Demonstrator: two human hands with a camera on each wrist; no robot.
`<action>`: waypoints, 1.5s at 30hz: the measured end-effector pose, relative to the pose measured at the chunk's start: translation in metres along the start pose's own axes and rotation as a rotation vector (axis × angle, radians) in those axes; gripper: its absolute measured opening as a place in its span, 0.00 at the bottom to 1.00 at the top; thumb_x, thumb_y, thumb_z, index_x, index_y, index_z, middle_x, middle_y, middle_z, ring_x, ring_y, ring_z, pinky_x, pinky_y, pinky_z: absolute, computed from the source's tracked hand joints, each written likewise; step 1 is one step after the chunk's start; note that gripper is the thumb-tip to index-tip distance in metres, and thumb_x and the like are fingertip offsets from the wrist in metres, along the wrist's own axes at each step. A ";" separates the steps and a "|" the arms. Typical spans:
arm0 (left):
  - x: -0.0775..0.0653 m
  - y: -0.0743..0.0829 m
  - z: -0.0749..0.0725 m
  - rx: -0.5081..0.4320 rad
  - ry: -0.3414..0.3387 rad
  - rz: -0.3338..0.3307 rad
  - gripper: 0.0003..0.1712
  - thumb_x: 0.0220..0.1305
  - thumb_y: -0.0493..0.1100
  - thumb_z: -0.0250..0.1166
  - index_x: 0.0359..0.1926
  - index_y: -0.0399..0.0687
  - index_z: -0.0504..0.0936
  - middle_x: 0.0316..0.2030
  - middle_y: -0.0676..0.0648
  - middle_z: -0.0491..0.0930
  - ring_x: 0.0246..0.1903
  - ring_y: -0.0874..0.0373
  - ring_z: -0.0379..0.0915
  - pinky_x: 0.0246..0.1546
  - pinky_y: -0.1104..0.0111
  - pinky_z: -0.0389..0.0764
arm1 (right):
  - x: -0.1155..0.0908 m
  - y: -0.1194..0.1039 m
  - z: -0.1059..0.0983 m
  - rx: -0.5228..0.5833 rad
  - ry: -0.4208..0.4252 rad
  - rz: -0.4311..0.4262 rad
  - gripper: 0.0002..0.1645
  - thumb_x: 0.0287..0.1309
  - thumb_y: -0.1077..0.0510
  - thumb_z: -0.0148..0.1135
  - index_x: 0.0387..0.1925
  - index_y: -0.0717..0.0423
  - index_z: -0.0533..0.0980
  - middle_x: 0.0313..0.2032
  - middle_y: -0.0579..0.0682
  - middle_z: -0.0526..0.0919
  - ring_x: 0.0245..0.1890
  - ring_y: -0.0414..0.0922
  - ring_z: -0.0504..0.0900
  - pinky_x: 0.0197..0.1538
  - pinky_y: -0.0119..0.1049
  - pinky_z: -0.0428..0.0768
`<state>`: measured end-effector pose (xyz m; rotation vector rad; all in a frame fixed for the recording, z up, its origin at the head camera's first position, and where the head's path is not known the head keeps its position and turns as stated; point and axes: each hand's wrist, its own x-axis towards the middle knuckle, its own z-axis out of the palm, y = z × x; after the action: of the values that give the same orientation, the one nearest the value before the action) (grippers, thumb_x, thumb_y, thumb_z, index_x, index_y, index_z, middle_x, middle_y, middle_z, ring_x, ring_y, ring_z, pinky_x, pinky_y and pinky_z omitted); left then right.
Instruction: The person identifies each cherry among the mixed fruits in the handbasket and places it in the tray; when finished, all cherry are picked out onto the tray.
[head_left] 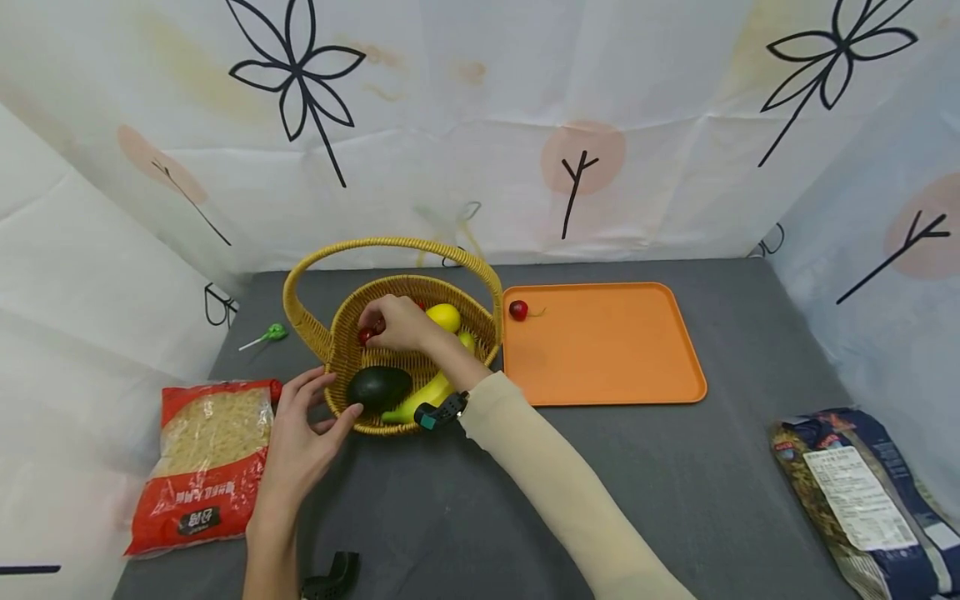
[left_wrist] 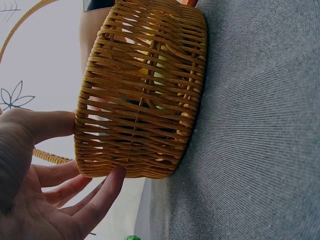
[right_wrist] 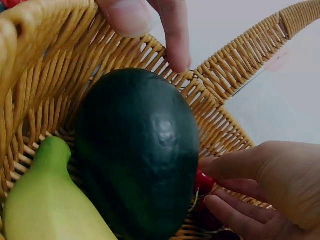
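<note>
Inside the yellow wicker basket [head_left: 491,354], my right hand [head_left: 405,323] reaches to the left side and pinches a red cherry [head_left: 365,336] between thumb and fingers. More dark cherries sit under those fingers in the right wrist view. Against the basket's left rim, the spread, relaxed fingers of my left hand [head_left: 307,433] touch the wicker near the handle base. A dark green avocado [right_wrist: 140,150] lies between the two hands. Beside it is a banana [right_wrist: 50,200], partly hidden by my right wrist in the head view. A lemon [head_left: 444,317] rests toward the back right.
Right of the basket lies an orange tray [head_left: 600,350] with one stemmed cherry [head_left: 518,310]. A red pasta bag [head_left: 210,475] stands at left, with a green lollipop [head_left: 274,332] behind it. A dark blue food bag [head_left: 862,500] is at far right. The basket handle [head_left: 390,242] arches overhead.
</note>
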<state>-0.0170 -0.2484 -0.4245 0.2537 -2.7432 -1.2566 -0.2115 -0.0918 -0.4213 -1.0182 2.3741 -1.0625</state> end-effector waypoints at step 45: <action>0.000 0.001 0.000 0.015 0.014 0.010 0.35 0.70 0.46 0.77 0.71 0.37 0.77 0.75 0.36 0.67 0.63 0.37 0.77 0.50 0.58 0.94 | 0.000 0.006 0.007 0.095 -0.152 0.015 0.22 0.67 0.61 0.76 0.61 0.54 0.85 0.58 0.53 0.89 0.54 0.46 0.87 0.52 0.27 0.87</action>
<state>-0.0170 -0.2477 -0.4238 0.2485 -2.7398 -1.2269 -0.2105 -0.0920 -0.4304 -1.0081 2.1860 -1.0433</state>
